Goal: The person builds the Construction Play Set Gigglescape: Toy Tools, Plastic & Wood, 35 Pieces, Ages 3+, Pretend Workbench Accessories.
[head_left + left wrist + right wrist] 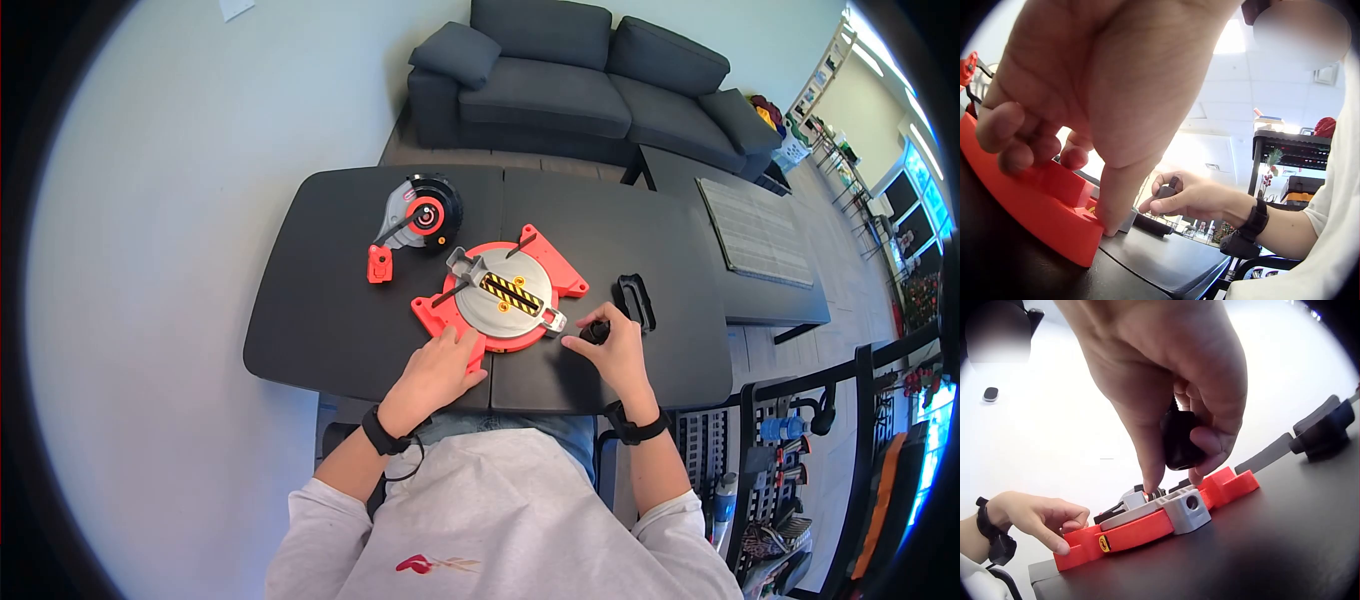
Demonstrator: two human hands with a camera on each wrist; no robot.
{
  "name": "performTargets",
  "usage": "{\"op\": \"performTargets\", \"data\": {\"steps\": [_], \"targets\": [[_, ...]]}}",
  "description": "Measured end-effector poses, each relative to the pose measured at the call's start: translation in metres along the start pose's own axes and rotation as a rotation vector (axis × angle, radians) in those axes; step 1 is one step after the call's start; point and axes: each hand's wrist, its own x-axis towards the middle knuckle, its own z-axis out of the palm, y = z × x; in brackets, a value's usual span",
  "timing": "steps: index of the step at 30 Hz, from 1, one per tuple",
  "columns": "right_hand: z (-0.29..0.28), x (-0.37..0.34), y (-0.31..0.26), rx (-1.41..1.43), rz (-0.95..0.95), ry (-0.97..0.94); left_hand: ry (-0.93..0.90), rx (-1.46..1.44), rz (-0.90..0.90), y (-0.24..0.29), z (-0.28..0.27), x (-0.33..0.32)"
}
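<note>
A toy mitre saw base (525,275), red with a grey round turntable and a yellow-and-black striped strip, lies on the black table. My left hand (435,372) holds its near left red foot, thumb at the corner and fingers over the top. With thumb and fingers, my right hand (622,352) pinches a black knob (1182,440) whose threaded shaft points up. The knob is just above and beside the grey block (1192,509) with a round hole at the turntable's front. Beyond the right hand lies a black handle-shaped piece (645,300).
The saw's blade-and-arm part (425,212) lies at the table's back left. A wall (170,250) runs along the left. Behind the table (690,360) stands a grey sofa (545,95). A lower table with a grey panel (760,230) is at the right, and a black rack (745,450) stands nearer.
</note>
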Motion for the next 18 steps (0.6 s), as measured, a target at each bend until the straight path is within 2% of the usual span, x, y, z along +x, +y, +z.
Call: {"op": "performTargets", "data": {"steps": [1,4,7,13,18], "targets": [[-0.003,0.0,-0.004,-0.019,0.068,-0.027,0.001,-0.001,-0.003,0.001,-0.001,0.0],[-0.002,0.001,0.001,-0.061,-0.09,-0.036,-0.001,0.008,0.002,-0.001,0.0,0.001],[0.005,0.0,0.016,-0.036,-0.168,-0.056,0.005,0.017,0.007,0.0,0.0,0.0],[0.004,-0.007,0.013,-0.126,-0.158,-0.118,-0.007,0.023,0.01,-0.001,0.001,0.001],[0.003,-0.007,0.017,-0.08,-0.056,-0.2,-0.019,0.018,-0.01,0.001,-0.001,0.001]]}}
